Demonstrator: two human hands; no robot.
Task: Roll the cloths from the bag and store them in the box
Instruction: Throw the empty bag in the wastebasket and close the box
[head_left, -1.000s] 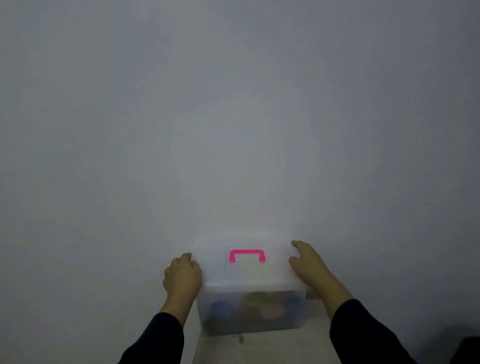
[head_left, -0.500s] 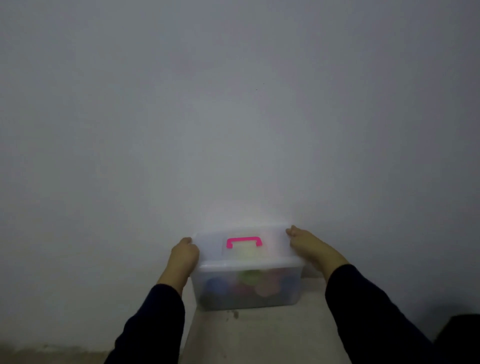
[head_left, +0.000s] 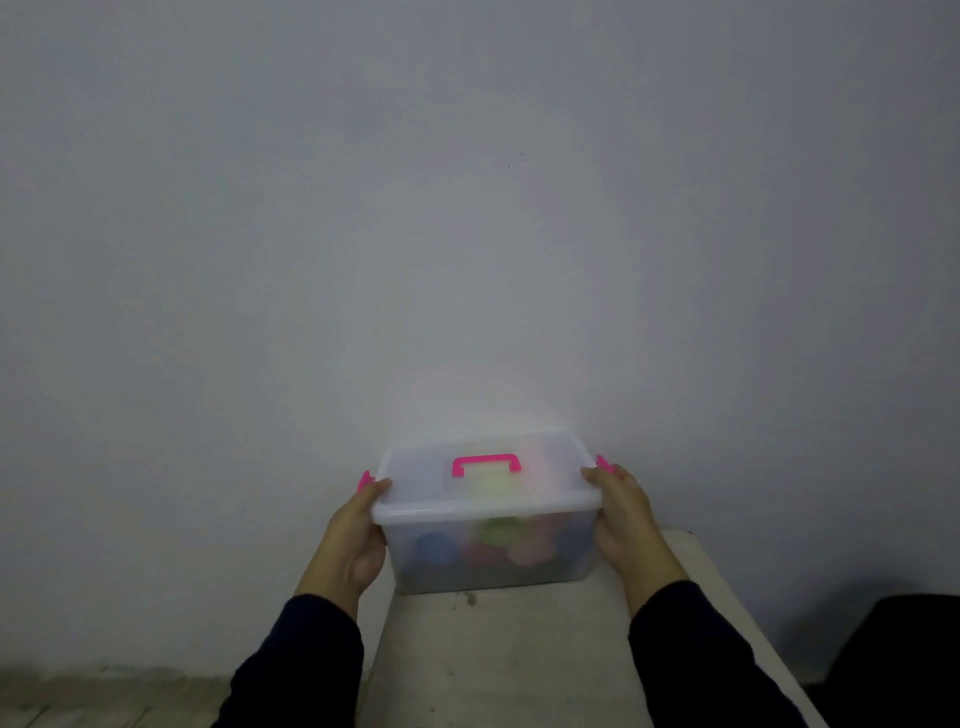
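A clear plastic box (head_left: 519, 574) with a closed translucent lid (head_left: 415, 470) and a pink handle (head_left: 485, 462) stands at the far end of a pale table (head_left: 519, 660), against the wall. Rolled cloths (head_left: 498, 543) in blue, green and pink show blurrily through its front. My left hand (head_left: 358, 540) holds the box's left end, fingers curled at the lid rim by a pink latch (head_left: 365, 480). My right hand (head_left: 623, 514) holds the right end beside the other pink latch (head_left: 602, 462). No bag is in view.
A plain grey wall (head_left: 467, 234) fills most of the view directly behind the box. A strip of floor (head_left: 104, 696) shows at the lower left. Something dark (head_left: 898, 660) sits at the lower right beside the table.
Both hands have slid from the lid's top corners down to the box's ends. The view has dropped, showing more of the table and floor.
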